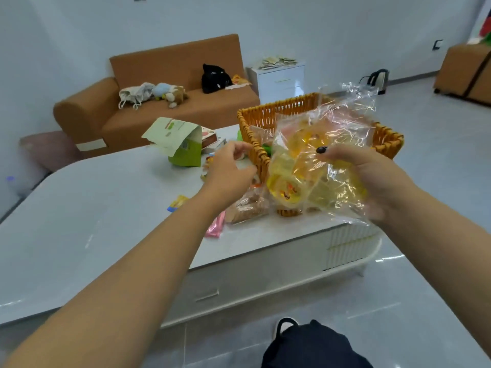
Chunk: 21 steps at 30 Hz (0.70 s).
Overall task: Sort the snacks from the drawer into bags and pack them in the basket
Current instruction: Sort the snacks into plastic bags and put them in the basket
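Clear plastic bag point(316, 176) full of yellow round snack packs hangs in front of the orange woven basket point(265, 112), held up above the near corner of the white table point(93, 221). The right hand point(372, 179) grips the bag's right side, thumb with a dark nail pressed on the front of the plastic, fingers curled behind it. The left hand point(231, 166) is beside the basket's near-left corner with fingers loosely curled; it is blurred, and I cannot tell whether it holds anything. Below the bag a second clear bag of brown snacks point(249, 205) lies on the table, with a pink wrapper point(216, 227) and a small yellow-blue packet point(176, 203) next to it. A green-and-white carton point(180, 144) stands open further back. Behind the table is a brown sofa point(159, 83)
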Each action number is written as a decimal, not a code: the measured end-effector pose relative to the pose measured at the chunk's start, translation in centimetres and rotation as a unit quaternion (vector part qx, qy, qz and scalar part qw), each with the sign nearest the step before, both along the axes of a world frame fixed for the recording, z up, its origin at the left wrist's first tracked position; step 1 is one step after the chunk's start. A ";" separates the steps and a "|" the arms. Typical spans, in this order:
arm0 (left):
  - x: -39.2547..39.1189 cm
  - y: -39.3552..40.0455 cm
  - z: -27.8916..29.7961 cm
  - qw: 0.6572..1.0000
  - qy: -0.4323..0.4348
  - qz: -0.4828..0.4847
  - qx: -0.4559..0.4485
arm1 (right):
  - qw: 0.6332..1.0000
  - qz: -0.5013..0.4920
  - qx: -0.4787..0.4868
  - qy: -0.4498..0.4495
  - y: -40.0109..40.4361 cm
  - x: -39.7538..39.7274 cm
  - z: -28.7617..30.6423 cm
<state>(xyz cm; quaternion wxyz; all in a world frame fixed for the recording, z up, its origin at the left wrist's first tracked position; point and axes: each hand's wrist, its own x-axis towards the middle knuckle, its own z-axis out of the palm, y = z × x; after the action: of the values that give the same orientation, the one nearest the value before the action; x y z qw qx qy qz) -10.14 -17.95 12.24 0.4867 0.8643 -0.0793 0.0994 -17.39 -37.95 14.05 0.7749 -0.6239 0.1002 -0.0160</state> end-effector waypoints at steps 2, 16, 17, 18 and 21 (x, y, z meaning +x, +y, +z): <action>1.7 -2.2 0.0 0.999 -0.041 0.002 -0.001 | 1.000 -0.007 0.013 -0.013 -1.6 2.4 1.0; 6.0 -8.0 -4.0 0.981 -0.061 -0.044 0.179 | 0.987 -0.131 -0.088 -0.023 -9.3 13.7 4.9; 5.9 -8.0 -4.1 0.980 -0.059 -0.044 0.185 | 0.985 -0.130 -0.107 -0.025 -9.5 14.1 5.1; 5.9 -8.1 -4.0 0.979 -0.059 -0.043 0.192 | 0.983 -0.128 -0.129 -0.021 -9.6 14.5 5.3; 5.8 -8.2 -4.0 0.976 -0.062 -0.043 0.204 | 0.962 -0.115 -0.248 0.000 -9.7 15.8 5.6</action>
<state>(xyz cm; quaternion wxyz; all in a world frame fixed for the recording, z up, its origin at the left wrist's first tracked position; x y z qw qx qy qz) -4.32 -26.15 8.23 0.2980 0.9334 -0.1646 0.1133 -1.57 -47.64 19.68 0.5892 -0.7804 0.1641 -0.1297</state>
